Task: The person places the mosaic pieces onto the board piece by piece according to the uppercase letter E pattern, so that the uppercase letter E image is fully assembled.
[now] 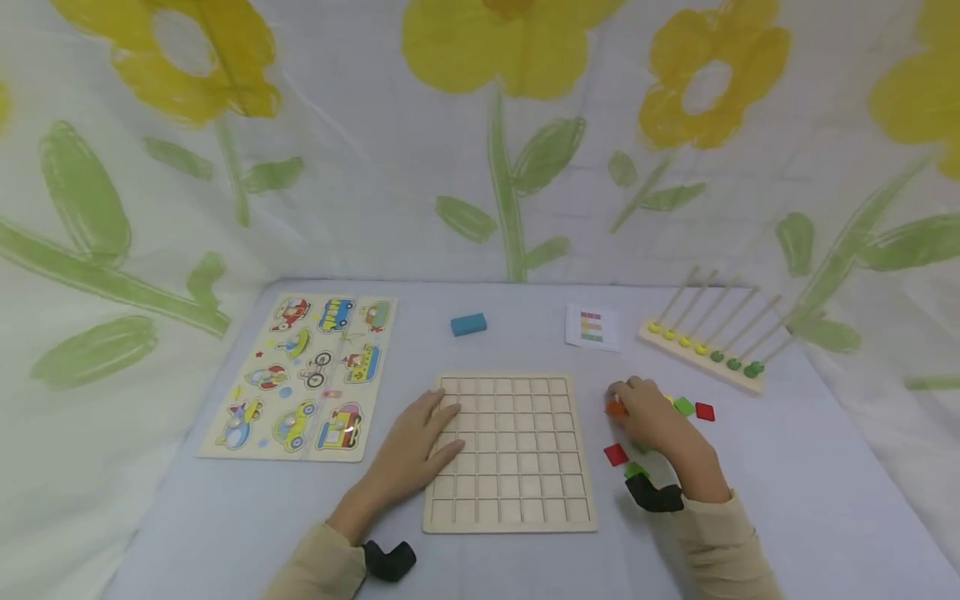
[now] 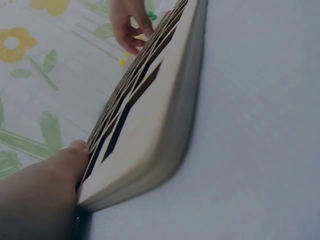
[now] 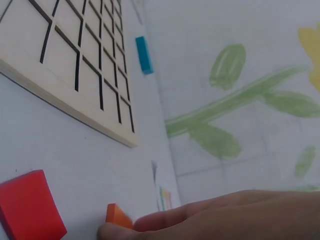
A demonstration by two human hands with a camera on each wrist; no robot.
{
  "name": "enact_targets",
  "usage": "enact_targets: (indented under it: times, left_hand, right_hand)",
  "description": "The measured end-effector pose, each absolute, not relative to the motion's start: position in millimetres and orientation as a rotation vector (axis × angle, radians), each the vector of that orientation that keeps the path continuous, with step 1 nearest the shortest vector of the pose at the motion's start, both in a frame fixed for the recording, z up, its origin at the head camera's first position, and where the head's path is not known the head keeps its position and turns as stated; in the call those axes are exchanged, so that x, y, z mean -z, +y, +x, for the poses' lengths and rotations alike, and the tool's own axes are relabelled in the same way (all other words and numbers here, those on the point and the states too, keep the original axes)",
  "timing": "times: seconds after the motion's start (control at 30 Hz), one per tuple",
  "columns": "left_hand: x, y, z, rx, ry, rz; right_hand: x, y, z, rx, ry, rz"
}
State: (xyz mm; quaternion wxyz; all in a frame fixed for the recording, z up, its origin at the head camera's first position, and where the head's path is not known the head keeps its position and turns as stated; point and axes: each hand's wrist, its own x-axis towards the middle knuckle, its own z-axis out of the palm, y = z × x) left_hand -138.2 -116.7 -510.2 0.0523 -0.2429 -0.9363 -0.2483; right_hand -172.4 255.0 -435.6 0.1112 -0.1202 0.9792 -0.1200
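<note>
A wooden grid board (image 1: 508,454) with square recesses lies flat in the middle of the table. My left hand (image 1: 411,440) rests on its left edge, fingers spread and straight over the grid. To the right of the board, my right hand (image 1: 651,417) pinches an orange square tile (image 1: 616,409) between thumb and fingers. The right wrist view shows this orange tile (image 3: 116,215) at the fingertips, close to the tabletop. Around that hand lie a red tile (image 1: 616,454), a green tile (image 1: 636,471), another green tile (image 1: 684,406) and another red tile (image 1: 705,412). A yellow tile is mostly hidden by the hand.
On the left lies a picture puzzle board (image 1: 300,379) with vehicle shapes. A blue block (image 1: 468,325) and a card with coloured squares (image 1: 592,327) sit behind the grid. At the back right stands a wooden bead rack (image 1: 701,358) with thin upright rods. A flower-painted cloth (image 1: 360,200) hangs behind.
</note>
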Motion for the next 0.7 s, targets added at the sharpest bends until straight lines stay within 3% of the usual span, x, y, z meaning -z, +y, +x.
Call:
enact_targets:
  times: [0.3, 0.5, 0.7]
  left_hand:
    - [512.4, -113.9, -135.0, 0.720, -2.857, -0.663]
    - [511.7, -113.5, -135.1, 0.713, -2.851, -0.658]
    - [514.3, -114.1, -135.6, 0.729, -2.841, -0.658]
  right_hand:
    - [442.1, 255.9, -177.4, 0.327, 2.879, -0.352]
    - [438.9, 230.2, -178.5, 0.487, 2.860, -0.380]
    - [437.3, 185.0, -182.5, 0.607, 2.873, -0.805]
